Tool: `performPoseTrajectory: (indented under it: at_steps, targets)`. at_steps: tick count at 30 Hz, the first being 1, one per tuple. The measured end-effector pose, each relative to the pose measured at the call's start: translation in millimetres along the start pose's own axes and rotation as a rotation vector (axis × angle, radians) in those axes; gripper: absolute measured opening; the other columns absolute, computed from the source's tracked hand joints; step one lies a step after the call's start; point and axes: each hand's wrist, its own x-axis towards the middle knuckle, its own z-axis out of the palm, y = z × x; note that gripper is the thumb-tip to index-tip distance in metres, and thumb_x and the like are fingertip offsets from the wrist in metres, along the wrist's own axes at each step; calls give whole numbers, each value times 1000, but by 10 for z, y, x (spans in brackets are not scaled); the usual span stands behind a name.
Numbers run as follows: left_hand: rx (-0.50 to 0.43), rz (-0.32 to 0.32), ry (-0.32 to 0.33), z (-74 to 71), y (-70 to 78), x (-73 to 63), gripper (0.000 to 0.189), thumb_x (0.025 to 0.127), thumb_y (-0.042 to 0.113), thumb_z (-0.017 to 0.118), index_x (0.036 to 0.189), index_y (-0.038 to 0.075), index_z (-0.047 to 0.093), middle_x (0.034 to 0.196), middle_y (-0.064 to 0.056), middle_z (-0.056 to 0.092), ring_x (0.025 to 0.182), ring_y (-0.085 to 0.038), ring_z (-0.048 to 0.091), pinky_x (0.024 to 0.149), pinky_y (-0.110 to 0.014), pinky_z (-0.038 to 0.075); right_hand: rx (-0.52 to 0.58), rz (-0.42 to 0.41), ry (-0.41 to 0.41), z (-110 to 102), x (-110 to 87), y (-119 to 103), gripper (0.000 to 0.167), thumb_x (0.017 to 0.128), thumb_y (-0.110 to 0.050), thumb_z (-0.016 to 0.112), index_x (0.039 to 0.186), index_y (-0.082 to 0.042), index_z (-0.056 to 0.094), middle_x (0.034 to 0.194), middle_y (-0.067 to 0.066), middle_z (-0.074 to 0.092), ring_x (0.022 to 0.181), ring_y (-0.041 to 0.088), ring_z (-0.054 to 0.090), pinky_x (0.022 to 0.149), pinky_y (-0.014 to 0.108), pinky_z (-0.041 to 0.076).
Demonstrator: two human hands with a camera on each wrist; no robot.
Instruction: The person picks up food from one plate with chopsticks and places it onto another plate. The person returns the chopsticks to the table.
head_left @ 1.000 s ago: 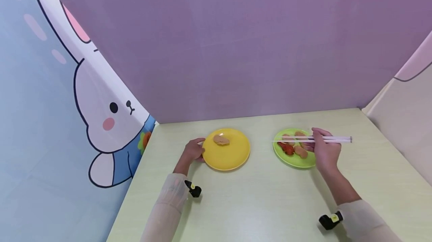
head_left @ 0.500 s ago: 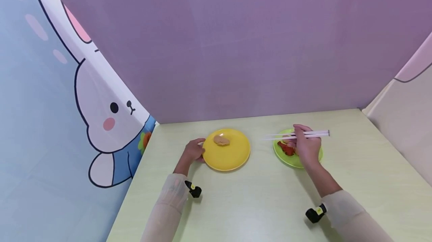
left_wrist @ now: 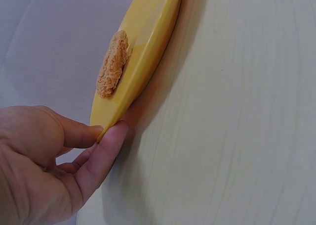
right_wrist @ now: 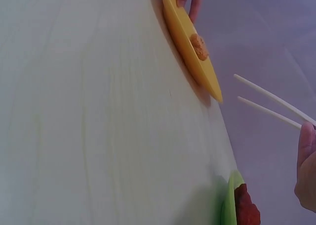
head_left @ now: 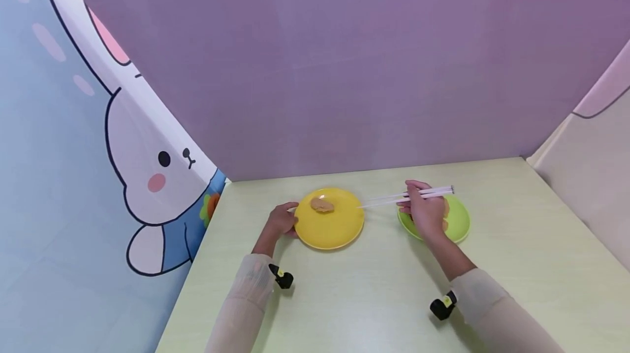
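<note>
My left hand (head_left: 283,220) pinches the left rim of a yellow plate (head_left: 334,230) between thumb and fingers. One brown, crumbed nugget (left_wrist: 113,67) lies on that plate. Over the left part of a green plate (head_left: 459,221), my right hand (head_left: 425,212) holds a pair of white chopsticks (head_left: 435,193), their tips pointing left to the yellow plate's right edge. In the right wrist view the tips stand apart with nothing between them. Tan pieces show on the green plate past my hand, which hides much of its food; a red piece (right_wrist: 246,207) shows in the right wrist view.
Both plates stand on a pale wood-grain table (head_left: 354,298) with a gap between them. A purple cloth wall (head_left: 344,68) rises behind the table, and a rabbit-printed cloth (head_left: 147,178) hangs on the left. Small black devices (head_left: 283,277) sit at both wrists.
My right hand has moved left with the chopsticks, from the right side of the green plate to its left side, uncovering its right part. My left hand and the yellow plate stay put.
</note>
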Motion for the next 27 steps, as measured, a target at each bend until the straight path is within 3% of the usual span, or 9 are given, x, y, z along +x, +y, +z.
performPoseTrajectory:
  at_steps: [6,11,17,19,23,27]
  targets:
    - [-6,9,5,-3,-2,10,54,96,2,60,147,18,55,128,-18,69,61,-12,69,54,-28,63,20,-25,-44,143,6,5,27,100,-22,65,119,-4,71,87,10,73,61,12,74,56,28,64]
    - [3,2,7,5,1,25,54,96,3,60,147,18,55,129,-17,69,60,-12,69,54,-28,62,27,-40,-70,232,10,48,29,101,-22,64,121,-2,70,80,1,72,60,10,73,57,28,64]
    - [4,22,13,11,-1,18,54,96,2,60,147,18,56,127,-17,69,58,-11,68,53,-27,62,-12,-50,-70,324,-32,59,31,101,-26,62,123,-5,71,100,25,71,62,9,74,59,29,64]
    - [-1,23,13,16,-1,16,53,96,2,60,147,17,56,126,-17,70,58,-11,68,53,-27,62,-19,-54,-71,359,-47,51,30,101,-25,62,122,-6,71,102,27,70,63,10,74,59,29,64]
    - [-3,18,17,18,-3,12,54,95,2,60,146,18,56,124,-17,70,58,-11,68,53,-27,62,-7,-50,-85,430,-62,47,30,101,-24,62,124,-5,71,96,17,69,62,11,74,59,29,64]
    - [7,26,25,15,0,-4,54,94,1,61,146,17,57,123,-17,70,59,-12,68,52,-27,62,-9,-41,-103,519,-87,59,32,101,-25,63,125,-5,70,98,19,68,63,11,74,59,29,64]
